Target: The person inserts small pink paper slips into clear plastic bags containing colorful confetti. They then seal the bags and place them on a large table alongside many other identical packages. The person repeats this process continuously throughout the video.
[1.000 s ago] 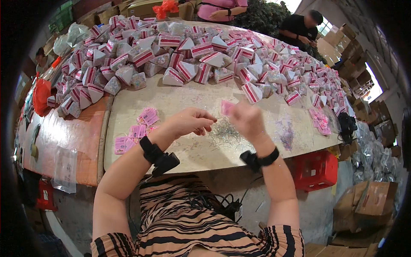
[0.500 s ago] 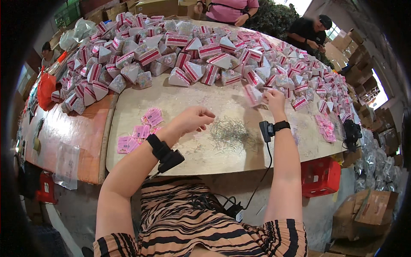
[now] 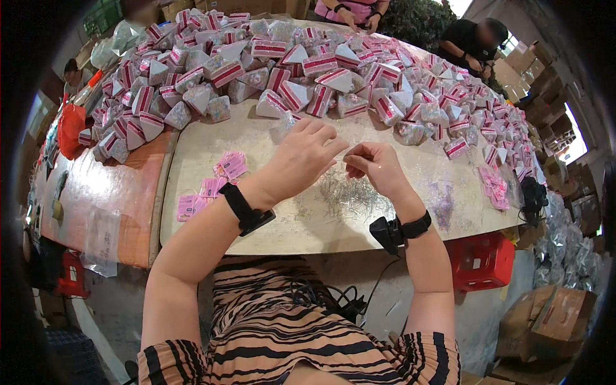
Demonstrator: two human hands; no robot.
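My left hand [image 3: 307, 157] is over the middle of the board, back up, its fingers bent toward my right hand; whatever they hold is hidden. Just beyond its knuckles a glittery wedge-shaped piece [image 3: 282, 127] shows, partly covered; I cannot tell whether the hand touches it. My right hand [image 3: 378, 170] is closed in a pinch close to the left fingertips, with anything in it too small to make out. Beneath the hands lies a loose heap of thin metal pins [image 3: 353, 197]. Pink printed cards [image 3: 210, 188] lie beside my left forearm.
A big heap of wrapped cake-slice-shaped pieces [image 3: 256, 77] spreads across the far side. More pink cards [image 3: 493, 187] lie at right by a black device [image 3: 532, 196]. A red crate [image 3: 482, 262] stands below the right edge. Two people [image 3: 471, 46] [image 3: 351, 14] work across the table.
My right hand has let go of the wedge piece it held and come left, over the pins. My left hand has moved slightly forward and right, toward it. The view has shifted slightly.
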